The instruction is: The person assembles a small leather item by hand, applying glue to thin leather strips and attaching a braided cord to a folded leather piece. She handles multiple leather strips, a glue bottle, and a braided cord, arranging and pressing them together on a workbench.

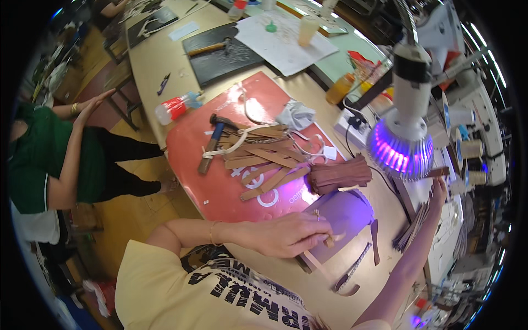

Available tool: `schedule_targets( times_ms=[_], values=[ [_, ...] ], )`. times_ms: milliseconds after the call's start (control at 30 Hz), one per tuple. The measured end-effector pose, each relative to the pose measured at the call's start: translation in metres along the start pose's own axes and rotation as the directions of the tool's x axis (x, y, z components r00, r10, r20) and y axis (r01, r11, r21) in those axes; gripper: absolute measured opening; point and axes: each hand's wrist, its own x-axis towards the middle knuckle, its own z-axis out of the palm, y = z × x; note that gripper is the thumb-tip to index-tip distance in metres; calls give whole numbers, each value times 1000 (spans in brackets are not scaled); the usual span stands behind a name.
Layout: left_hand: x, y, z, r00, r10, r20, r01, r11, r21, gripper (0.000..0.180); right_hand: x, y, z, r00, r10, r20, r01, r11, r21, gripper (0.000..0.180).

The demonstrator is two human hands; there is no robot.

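Note:
My left hand (pixel 297 234) is closed on a small tan strip (pixel 330 241), over a block (pixel 338 217) with a purple-lit top. My right hand (pixel 438 192) reaches far to the right; its fingertips meet a short brown strip (pixel 438 172) beneath the lamp (pixel 400 146), which glows violet. Beyond the block lies a bundle of dark brown leather strips (pixel 341 175). Loose tan strips (pixel 269 157) are heaped on the red board (pixel 187 159), with a hammer (pixel 213 143) beside them. Near the table's front is a narrow curved strip (pixel 352 269).
A bottle with a red label (pixel 171 110) lies at the table's left edge. Farther back, another hammer (pixel 209 48) rests on a black slab (pixel 220 66). Grey-brown strips (pixel 412 225) lie beside my right forearm. A person in green (pixel 55 154) stands at the left, hands raised together.

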Motion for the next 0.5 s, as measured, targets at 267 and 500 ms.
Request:
schedule_targets(
  times_ms=[267, 500],
  values=[
    [-22, -11, 11, 1000, -24, -19, 23, 997, -70, 18, -69, -45, 13, 884, -307, -352, 313, 949, -40, 30],
    [-7, -11, 11, 878, 229, -421, -100, 946, 307, 29, -400, -133, 146, 690, -422, 588, 319, 907, 276, 78]
  ],
)
